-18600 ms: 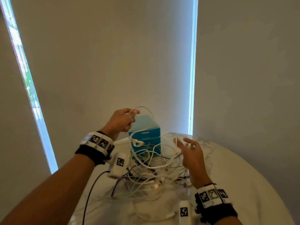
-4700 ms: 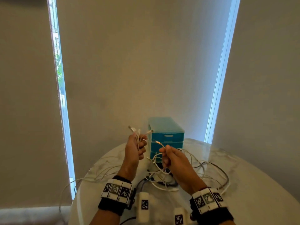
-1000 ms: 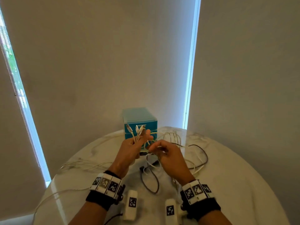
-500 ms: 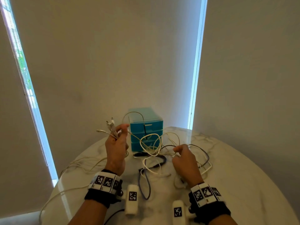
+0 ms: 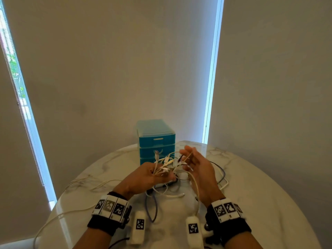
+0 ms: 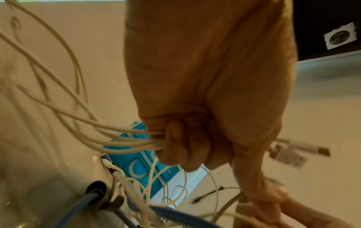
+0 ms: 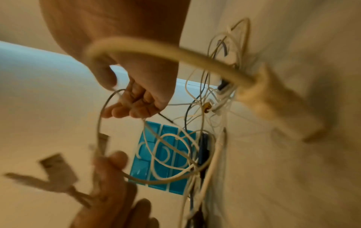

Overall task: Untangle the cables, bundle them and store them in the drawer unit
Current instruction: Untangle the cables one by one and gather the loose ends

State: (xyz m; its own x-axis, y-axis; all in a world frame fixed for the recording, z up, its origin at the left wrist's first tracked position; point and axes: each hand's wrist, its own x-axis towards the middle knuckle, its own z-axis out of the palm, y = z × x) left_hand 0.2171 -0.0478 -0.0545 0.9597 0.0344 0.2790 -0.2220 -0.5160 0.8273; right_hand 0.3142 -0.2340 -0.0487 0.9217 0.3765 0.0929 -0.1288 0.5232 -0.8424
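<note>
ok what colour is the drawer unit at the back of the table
Turquoise blue, with a paler translucent top; the drawer unit shows best in the head view.

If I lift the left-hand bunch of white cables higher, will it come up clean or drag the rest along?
Probably drags. The white cables droop in loose curves from the left hand, so they look floppy. Loops still cross the blue cable on the table, so it likely snags. They seem light: long strands hang from the fingers alone.
</note>
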